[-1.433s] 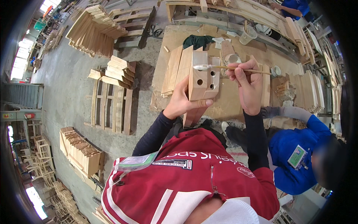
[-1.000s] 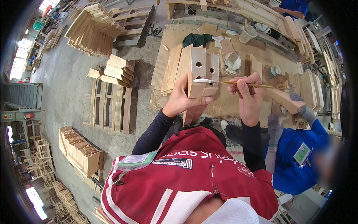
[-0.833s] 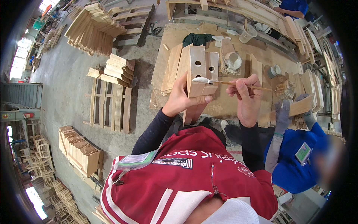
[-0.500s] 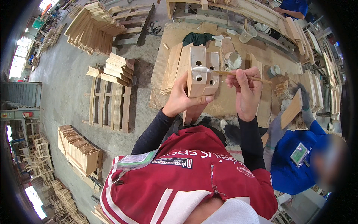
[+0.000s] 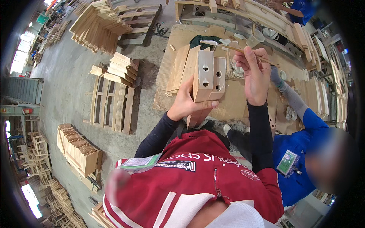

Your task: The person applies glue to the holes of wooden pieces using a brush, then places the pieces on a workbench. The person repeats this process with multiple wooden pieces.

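Observation:
My left hand [image 5: 184, 104] is closed around two wooden blocks held side by side, their drilled ends facing up. The nearer-left block [image 5: 203, 91] has an end coated with wet white glue around two dark holes. Beside it, the other block [image 5: 218, 78] also shows two holes and a whitish end. My right hand [image 5: 255, 78] pinches the thin wooden handle of a glue brush [image 5: 235, 49]. Its white, glue-covered tip is just beyond the blocks' far edge, apart from them. Behind my right hand, the glue pot is mostly hidden.
Wooden boards [image 5: 178, 70] lean left of the blocks. Beyond are a dark green cloth [image 5: 196, 40] and a translucent bucket [image 5: 254, 38]. On the right, a co-worker in blue [image 5: 291, 154] reaches a gloved arm toward a small pot [image 5: 282, 75]. Pallets [image 5: 114, 104] with stacked wood stand left.
The brush has lifted off the block's end and moved toward its far edge, my right hand rising with it. The co-worker's board is out of sight, and that person's arm now reaches forward.

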